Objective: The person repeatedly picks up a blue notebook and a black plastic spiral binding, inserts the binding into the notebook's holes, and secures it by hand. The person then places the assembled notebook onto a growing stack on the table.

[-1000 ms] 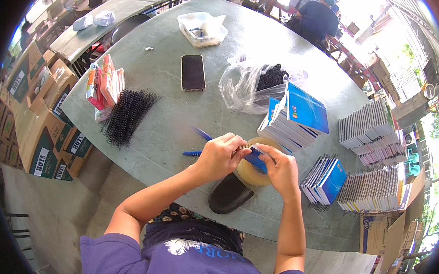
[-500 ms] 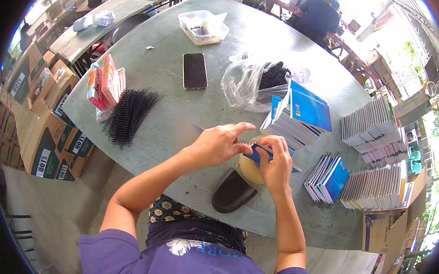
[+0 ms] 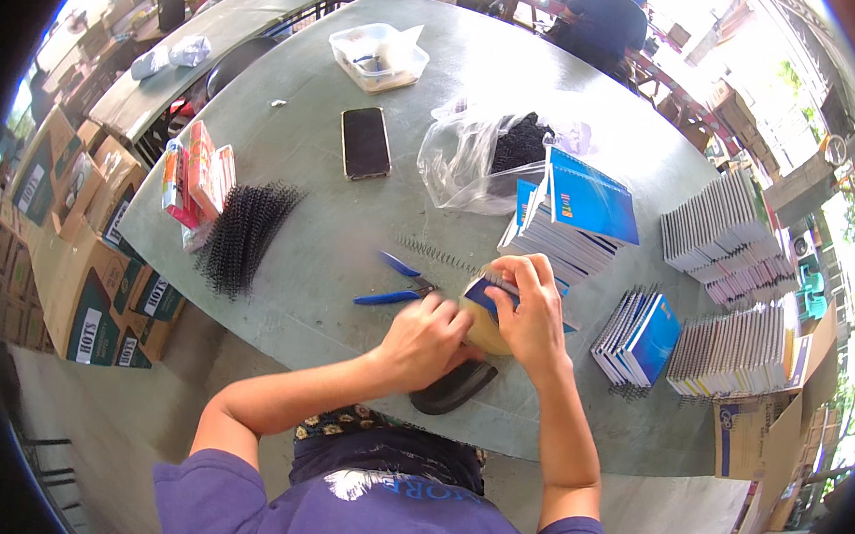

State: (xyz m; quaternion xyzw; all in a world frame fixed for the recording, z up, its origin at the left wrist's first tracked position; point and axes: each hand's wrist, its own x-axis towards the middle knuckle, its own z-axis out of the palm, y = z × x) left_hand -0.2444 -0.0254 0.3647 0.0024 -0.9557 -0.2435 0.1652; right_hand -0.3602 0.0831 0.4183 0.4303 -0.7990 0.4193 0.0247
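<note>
My right hand grips a small blue-covered notebook, seen mostly from its edge. A long dark spiral coil reaches out leftward from the notebook's end. My left hand is closed, knuckles up, just left of a pale yellow rounded piece under the notebook. Whatever the left fingers pinch, if anything, is hidden. Blue-handled pliers lie on the table beyond the left hand, handles apart. A dark, sole-shaped pad lies nearer me, partly behind the left hand.
Beyond my right hand stand blue notebooks; several spiral-bound stacks fill the right side. Loose black coils lie left, near red packets. A phone, plastic bag and clear tub sit farther off.
My left hand has come down and toward me from beside the notebook, its fingers now curled. The coil and the pliers now show fully. My right hand still holds the notebook.
</note>
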